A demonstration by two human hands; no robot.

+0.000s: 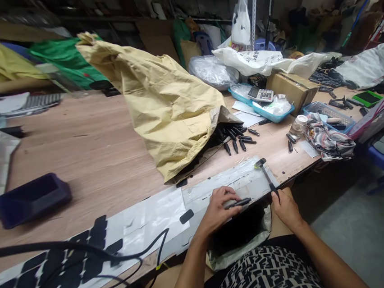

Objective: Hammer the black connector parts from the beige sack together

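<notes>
My left hand (pixel 221 207) is closed around a slim black pen-like piece (pixel 241 202), holding it just over the table's front edge. In my right hand (pixel 287 208) is the handle of a small hammer (pixel 266 175), its dark head resting or hovering over the grey strip; I cannot tell which. Below my left hand, a pale open bag (pixel 268 227) with a dark inside hangs by my lap. Several loose black pieces (pixel 235 146) of similar look spill from the mouth of a large yellow sack (pixel 172 114) lying on the table.
Black cables (pixel 86 249) cross the left front over a sheet of dark patches (pixel 68 269). A dark blue tray (pixel 32 200) sits at the left. Rightward are a calculator (pixel 260 95), a cardboard box (pixel 292 89), a jar (pixel 298 127) and a patterned cloth (pixel 329 140).
</notes>
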